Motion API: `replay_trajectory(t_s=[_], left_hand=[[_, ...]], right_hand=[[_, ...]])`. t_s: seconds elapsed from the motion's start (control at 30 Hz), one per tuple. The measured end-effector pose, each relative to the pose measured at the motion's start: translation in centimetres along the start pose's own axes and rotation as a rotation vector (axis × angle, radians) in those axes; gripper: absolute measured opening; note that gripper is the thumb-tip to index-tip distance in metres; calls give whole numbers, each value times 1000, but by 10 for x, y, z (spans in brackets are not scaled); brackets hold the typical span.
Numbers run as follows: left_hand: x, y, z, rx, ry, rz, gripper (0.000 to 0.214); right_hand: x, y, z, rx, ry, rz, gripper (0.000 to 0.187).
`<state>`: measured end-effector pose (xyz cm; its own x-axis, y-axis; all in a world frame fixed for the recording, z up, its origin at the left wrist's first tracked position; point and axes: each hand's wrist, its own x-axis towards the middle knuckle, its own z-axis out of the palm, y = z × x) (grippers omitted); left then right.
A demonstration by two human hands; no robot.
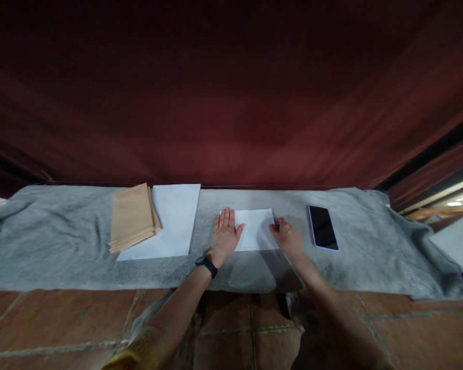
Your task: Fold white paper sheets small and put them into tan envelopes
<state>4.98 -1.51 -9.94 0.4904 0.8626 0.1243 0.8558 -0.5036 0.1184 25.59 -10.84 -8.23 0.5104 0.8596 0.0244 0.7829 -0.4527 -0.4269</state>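
Note:
A folded white sheet of paper (pixel 254 228) lies on the grey cloth (pixel 61 241) in front of me. My left hand (pixel 224 234) rests flat on the sheet's left edge, fingers stretched out together. A black band sits on that wrist. My right hand (pixel 286 237) is at the sheet's right edge with its fingers curled and pressed down on the paper.
To the left lies a larger white sheet (pixel 173 221) with a stack of tan envelopes (pixel 133 217) partly on it. A dark phone (pixel 323 227) lies to the right. A dark red curtain (pixel 231 103) hangs behind. Tiled floor (pixel 61 324) shows below.

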Motion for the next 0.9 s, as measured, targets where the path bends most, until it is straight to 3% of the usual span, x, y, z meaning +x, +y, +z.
replay_trajectory(t_s=[0.13, 0.23, 0.3, 0.4, 0.5, 0.6, 0.7, 0.8, 0.9], left_hand=[[1, -1, 0, -17, 2, 1, 68], [2, 1, -8, -87, 17, -9, 67], [-1, 8, -19, -171, 21, 73, 69], [-12, 27, -36, -303, 3, 301, 83], [-23, 46, -48, -363, 45, 315, 90], [-25, 53, -55, -527, 125, 222, 71], [-20, 47, -62, -958, 209, 3, 53], [-13, 40, -67, -1362, 282, -339, 56], [-10, 38, -61, -1636, 281, -521, 64]], right_hand=[[7, 6, -6, 322, -96, 49, 18], [13, 5, -16, 645, -206, 71, 30], [14, 0, -23, 832, -224, 90, 37], [12, -13, -32, 1100, -190, 141, 41], [6, -27, -40, 1259, -150, 137, 38], [3, -38, -45, 1340, -159, 64, 37], [4, -42, -43, 1376, -167, 18, 47], [5, -40, -30, 1269, -130, 132, 49], [2, -39, -12, 1238, -247, 224, 47]])
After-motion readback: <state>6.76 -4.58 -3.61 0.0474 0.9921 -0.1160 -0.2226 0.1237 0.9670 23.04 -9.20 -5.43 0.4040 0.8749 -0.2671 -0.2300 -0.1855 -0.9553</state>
